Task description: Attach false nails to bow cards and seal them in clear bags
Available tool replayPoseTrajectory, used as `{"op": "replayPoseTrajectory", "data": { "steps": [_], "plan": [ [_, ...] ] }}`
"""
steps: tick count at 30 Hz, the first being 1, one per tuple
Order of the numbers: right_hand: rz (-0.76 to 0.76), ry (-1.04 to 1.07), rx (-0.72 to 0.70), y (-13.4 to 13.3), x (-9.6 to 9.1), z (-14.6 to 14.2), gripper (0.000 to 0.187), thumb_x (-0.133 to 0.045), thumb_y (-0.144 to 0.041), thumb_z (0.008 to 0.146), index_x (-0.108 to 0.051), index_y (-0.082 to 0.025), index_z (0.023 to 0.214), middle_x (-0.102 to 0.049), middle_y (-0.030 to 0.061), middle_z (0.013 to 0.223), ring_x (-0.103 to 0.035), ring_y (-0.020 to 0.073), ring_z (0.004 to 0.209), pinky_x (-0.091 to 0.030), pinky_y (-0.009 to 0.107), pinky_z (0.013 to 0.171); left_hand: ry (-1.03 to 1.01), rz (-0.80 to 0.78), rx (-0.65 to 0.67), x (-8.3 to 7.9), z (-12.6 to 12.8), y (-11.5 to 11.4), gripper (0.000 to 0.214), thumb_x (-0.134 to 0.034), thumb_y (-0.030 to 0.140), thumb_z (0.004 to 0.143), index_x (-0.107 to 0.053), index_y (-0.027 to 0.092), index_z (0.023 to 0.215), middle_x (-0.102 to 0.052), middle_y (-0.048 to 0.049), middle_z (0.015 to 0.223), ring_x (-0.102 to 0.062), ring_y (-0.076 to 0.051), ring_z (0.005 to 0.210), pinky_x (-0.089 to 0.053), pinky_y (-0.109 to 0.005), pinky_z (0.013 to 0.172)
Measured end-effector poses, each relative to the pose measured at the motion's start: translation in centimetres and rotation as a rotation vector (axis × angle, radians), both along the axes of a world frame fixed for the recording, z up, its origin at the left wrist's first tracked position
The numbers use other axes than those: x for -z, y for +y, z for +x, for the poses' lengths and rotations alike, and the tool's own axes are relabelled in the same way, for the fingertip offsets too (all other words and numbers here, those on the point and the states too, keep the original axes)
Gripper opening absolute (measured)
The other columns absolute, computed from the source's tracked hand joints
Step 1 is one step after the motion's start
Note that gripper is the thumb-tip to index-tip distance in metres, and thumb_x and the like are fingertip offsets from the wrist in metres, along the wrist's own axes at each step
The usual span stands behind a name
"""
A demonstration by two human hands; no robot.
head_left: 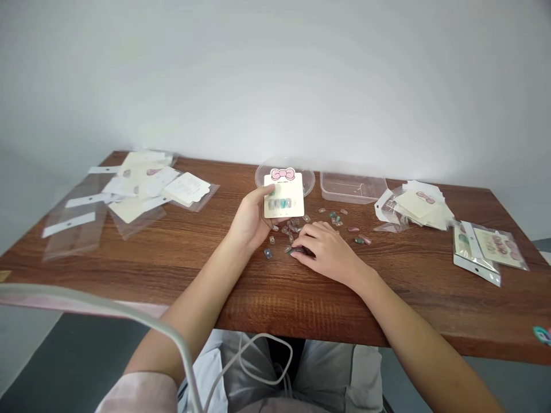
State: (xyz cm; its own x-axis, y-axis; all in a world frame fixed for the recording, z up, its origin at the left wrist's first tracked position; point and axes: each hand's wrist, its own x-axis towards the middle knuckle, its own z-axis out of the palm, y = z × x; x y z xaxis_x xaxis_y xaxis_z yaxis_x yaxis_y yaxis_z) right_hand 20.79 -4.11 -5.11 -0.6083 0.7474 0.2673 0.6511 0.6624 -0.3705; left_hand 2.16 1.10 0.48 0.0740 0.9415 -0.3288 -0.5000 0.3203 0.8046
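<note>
My left hand (252, 221) grips the lower left edge of a cream backing card (284, 201) with a pink bow-shaped top. Several press-on nails in green and grey tones sit on the card. My right hand (325, 252) rests palm down among loose press-on nails (293, 229) scattered on the wooden table (206, 269). Its fingertips touch the nails, and they hide whether one is pinched.
A round clear lid (267, 175) lies behind the card, next to a clear plastic box (353, 188). Cards and clear bags (142, 189) spread over the left of the table, with more (419, 203) at the right. A pale cable (129, 315) crosses the near foreground.
</note>
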Motion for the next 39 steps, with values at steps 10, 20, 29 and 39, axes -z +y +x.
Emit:
{"op": "replayPoseTrajectory", "data": {
  "steps": [10,20,29,39],
  "plan": [
    [-0.02,-0.008,-0.017,-0.1,0.0,-0.3,0.015,-0.064,-0.022,0.102,-0.072,-0.019,0.09,-0.069,0.0051,0.096,-0.062,0.0199,0.091,-0.045,0.039,0.091,0.032,0.008,0.036,0.5,0.0,0.1,0.017,-0.065,0.024,0.087,-0.07,0.011,0.097,-0.075,-0.0084,0.083,-0.067,-0.016,0.064,-0.055,-0.022,0.048],
    [0.185,0.103,-0.082,-0.9,0.9,-0.5,0.022,-0.055,-0.013,0.1,-0.064,-0.021,0.083,-0.072,0.0024,0.081,-0.065,0.0167,0.073,-0.05,0.032,0.073,0.024,0.014,0.022,1.1,0.0,0.3,0.019,-0.068,0.018,0.082,-0.07,0.012,0.1,-0.074,-0.0059,0.078,-0.067,-0.015,0.062,-0.054,-0.021,0.045],
    [0.218,0.058,-0.153,-1.5,0.8,-1.1,0.021,-0.051,-0.009,0.102,-0.067,-0.02,0.094,-0.074,0.0023,0.086,-0.067,0.0157,0.077,-0.051,0.031,0.074,0.058,0.034,0.033,0.9,-0.1,0.1,0.017,-0.066,0.02,0.085,-0.072,0.01,0.096,-0.077,-0.0105,0.086,-0.067,-0.016,0.064,-0.053,-0.022,0.047],
    [0.377,-0.127,-0.213,-1.5,0.4,-1.1,0.024,-0.055,-0.006,0.101,-0.072,-0.018,0.091,-0.071,0.0051,0.09,-0.06,0.0182,0.078,-0.042,0.034,0.072,0.066,0.035,0.035,1.1,0.0,0.2,0.022,-0.065,0.021,0.085,-0.074,0.01,0.103,-0.075,-0.0093,0.081,-0.068,-0.018,0.064,-0.053,-0.024,0.047]
  ]
}}
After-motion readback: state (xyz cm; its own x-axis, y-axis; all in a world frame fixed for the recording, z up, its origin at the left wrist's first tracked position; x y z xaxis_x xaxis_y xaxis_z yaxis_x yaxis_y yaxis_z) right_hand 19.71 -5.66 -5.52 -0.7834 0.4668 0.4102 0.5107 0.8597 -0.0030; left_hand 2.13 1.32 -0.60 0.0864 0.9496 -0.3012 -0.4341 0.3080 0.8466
